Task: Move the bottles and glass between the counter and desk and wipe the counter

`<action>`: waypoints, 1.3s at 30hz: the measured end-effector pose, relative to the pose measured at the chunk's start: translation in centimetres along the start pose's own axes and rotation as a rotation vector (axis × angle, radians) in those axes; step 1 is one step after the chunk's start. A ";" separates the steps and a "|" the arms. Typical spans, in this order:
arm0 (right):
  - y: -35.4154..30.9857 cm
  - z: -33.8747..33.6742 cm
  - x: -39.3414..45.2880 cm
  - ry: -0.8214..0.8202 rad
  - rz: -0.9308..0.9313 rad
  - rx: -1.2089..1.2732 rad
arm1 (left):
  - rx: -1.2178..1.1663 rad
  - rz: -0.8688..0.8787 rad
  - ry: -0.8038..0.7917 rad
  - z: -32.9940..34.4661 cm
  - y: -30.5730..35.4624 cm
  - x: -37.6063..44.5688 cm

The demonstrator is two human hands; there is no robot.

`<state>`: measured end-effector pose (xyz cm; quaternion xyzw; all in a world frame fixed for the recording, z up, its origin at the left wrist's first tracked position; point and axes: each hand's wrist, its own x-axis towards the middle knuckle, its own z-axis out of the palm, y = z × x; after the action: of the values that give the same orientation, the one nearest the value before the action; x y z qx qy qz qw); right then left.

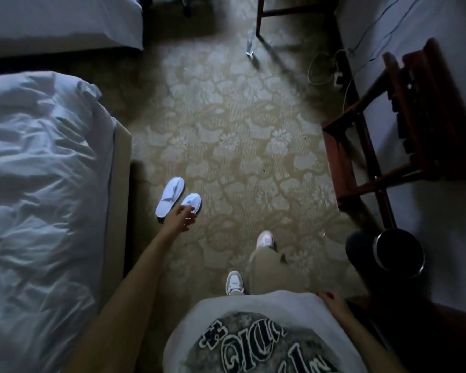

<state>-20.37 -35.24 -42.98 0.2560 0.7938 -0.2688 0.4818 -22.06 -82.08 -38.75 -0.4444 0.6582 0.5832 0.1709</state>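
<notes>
both hands empty: left hand hangs loosely open over the carpet near white slippers, right hand relaxed at the shirt hem. a clear bottle stands far ahead on the floor.

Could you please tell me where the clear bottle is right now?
The clear bottle stands upright on the carpet at the top of the head view, just left of a dark wooden furniture leg.
</notes>
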 end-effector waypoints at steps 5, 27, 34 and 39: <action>-16.8 -4.6 7.1 0.015 -0.120 0.040 | -0.018 -0.158 -0.028 0.0 4.1 8.1; -79.7 -19.7 24.7 0.020 -0.082 0.171 | -0.102 -0.241 0.092 -13.1 48.5 48.2; -99.7 -22.2 29.2 0.026 -0.141 0.226 | -0.030 -0.010 0.065 -19.2 68.1 62.7; -116.2 -23.0 37.1 -0.049 -0.219 0.222 | -0.109 -0.241 0.095 -21.2 71.9 72.0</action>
<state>-127.18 -98.48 -46.54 0.2128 0.7705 -0.4120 0.4374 -111.65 -134.76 -42.46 -0.5561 0.5748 0.5714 0.1840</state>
